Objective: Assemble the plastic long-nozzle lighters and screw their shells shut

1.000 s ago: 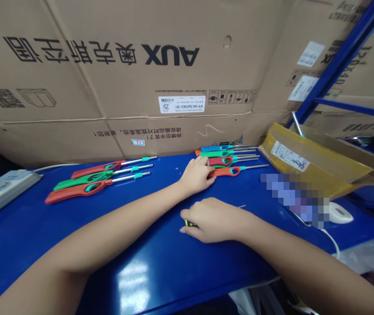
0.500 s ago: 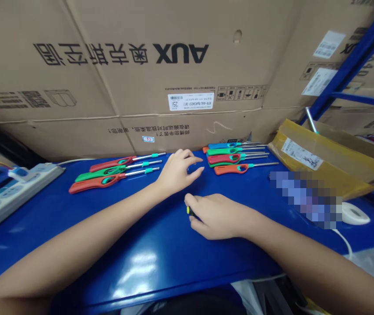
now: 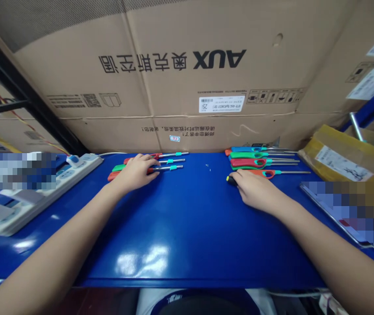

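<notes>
On the left of the blue table lie three long gas lighters, with red, green and orange-red handles and metal tubes; one is the front orange-red lighter [image 3: 113, 176]. Over their handles rests my left hand [image 3: 134, 173], thumb and index finger apart on either side of the front lighter; whether it touches is hard to see. My right hand [image 3: 254, 186] is closed around a black screwdriver-like handle with a yellow end [image 3: 231, 180], its other end hidden. Just behind this hand is an orange lighter [image 3: 266, 173]. Further back lie more lighters, including a red lighter [image 3: 244, 162] and a green lighter [image 3: 242, 155].
A large cardboard box [image 3: 174, 92] stands along the back of the blue table [image 3: 180, 227]. At the left is a white power strip [image 3: 58, 183] with plugs. A yellow-taped carton [image 3: 331, 153] sits at the right, with a blurred-out flat device [image 3: 347, 218] before it.
My left hand has moved left onto the left group of lighters. My right hand has gone right, beside the other group, still holding the black handle. The view has turned left.
</notes>
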### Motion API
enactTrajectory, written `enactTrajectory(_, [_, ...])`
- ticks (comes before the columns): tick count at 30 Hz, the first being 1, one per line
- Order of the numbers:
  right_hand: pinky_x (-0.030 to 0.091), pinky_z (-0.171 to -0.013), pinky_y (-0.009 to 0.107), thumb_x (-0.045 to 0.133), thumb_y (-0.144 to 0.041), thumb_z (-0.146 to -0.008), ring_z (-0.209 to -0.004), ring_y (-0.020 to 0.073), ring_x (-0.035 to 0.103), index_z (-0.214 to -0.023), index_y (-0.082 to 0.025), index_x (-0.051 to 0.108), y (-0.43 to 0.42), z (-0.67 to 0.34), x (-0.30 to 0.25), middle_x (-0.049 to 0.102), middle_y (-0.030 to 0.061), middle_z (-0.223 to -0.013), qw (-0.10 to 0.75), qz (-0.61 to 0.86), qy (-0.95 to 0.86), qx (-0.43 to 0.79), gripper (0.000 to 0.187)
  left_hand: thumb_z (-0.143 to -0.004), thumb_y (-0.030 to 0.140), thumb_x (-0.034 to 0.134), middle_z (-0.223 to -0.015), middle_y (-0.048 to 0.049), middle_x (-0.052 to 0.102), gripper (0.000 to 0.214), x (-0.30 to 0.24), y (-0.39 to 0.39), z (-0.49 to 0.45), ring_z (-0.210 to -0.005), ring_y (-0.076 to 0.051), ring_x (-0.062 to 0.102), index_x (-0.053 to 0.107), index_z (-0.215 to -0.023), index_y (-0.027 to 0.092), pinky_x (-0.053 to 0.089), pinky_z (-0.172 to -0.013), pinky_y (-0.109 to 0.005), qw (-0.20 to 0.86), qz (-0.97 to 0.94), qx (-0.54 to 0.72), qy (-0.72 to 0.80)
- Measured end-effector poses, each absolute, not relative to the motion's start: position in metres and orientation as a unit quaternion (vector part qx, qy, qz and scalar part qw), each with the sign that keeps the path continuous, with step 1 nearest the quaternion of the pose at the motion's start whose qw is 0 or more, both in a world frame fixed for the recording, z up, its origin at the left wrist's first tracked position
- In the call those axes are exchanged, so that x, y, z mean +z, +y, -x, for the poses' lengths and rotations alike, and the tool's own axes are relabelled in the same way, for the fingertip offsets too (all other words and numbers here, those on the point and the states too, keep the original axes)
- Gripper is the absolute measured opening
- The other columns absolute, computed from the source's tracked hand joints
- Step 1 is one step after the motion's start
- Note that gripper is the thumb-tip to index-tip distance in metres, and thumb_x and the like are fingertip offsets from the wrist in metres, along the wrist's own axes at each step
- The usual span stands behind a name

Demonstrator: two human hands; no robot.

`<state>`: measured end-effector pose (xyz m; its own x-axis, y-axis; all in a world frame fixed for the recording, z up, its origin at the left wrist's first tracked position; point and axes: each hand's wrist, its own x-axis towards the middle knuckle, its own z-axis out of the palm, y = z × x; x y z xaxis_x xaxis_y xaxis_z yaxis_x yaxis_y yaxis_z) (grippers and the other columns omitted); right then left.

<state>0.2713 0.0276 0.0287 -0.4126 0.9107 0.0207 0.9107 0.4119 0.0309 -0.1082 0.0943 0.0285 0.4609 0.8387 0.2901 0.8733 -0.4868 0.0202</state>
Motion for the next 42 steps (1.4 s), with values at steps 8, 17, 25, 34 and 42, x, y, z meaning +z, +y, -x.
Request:
enactTrajectory(8, [0.045,-0.092,0.046,0.050,-0.011,-0.089,-0.114,0.0368,0.059,-0.121,-0.010,0.064,0.027,-0.272,0.026,0.062,0.0205,-0.117,-0.006,0.577,-0.813,-0.075,0.035,-0.090,0.024,0.057,-0.103,-0.0078,0.075,0.018,0.030,0.100,0.113,-0.101,-0.026,0.066,0.074,-0.093,0.020,0.046,-0.091,-0.039,0.019,0.875,-0.110,-0.471])
enactTrajectory(17, [0.046,-0.093,0.049,0.047,-0.005,-0.085,-0.115,0.0384,0.055,-0.142,-0.009,0.053,0.026,-0.269,0.022,0.056,0.0225,-0.125,0.037,0.594,-0.799,-0.086,0.057,-0.095,0.031,0.066,-0.103,-0.0044,0.076,0.020,0.028,0.051,0.035,-0.098,-0.020,0.066,0.074,-0.111,0.023,0.047,-0.091,-0.034,-0.092,0.931,-0.132,-0.327])
enactTrajectory(25, [0.045,-0.100,0.047,0.040,-0.036,-0.104,-0.114,0.0301,0.056,-0.125,-0.014,0.061,0.003,-0.256,0.034,0.059,0.0142,-0.121,0.121,0.505,-0.855,0.008,0.037,-0.088,0.055,0.070,-0.136,-0.0092,0.060,0.066,0.036,0.012,0.005,-0.124,-0.028,0.054,0.052,-0.144,0.026,0.039,-0.105,-0.044,-0.130,0.931,-0.145,-0.308])
enactTrajectory(34, [0.047,-0.089,0.046,0.066,-0.050,-0.091,-0.099,0.0300,0.061,-0.105,-0.017,0.064,-0.014,-0.236,0.047,0.066,0.0100,-0.105,0.014,0.399,-0.915,0.059,0.036,-0.092,0.025,0.066,-0.115,-0.0059,0.067,0.028,0.029,0.014,0.025,-0.105,-0.023,0.062,0.066,-0.120,0.022,0.046,-0.093,-0.037,-0.173,0.930,-0.103,-0.308])
enactTrajectory(42, [0.043,-0.078,0.034,0.064,-0.042,-0.094,-0.084,0.0207,0.060,-0.098,-0.017,0.062,-0.006,-0.240,0.035,0.066,0.0050,-0.096,0.051,0.346,-0.930,0.111,0.025,-0.092,0.029,0.066,-0.111,-0.0037,0.066,0.028,0.025,0.006,0.030,-0.101,-0.022,0.060,0.064,-0.119,0.023,0.048,-0.085,-0.033,-0.164,0.922,-0.114,-0.331])
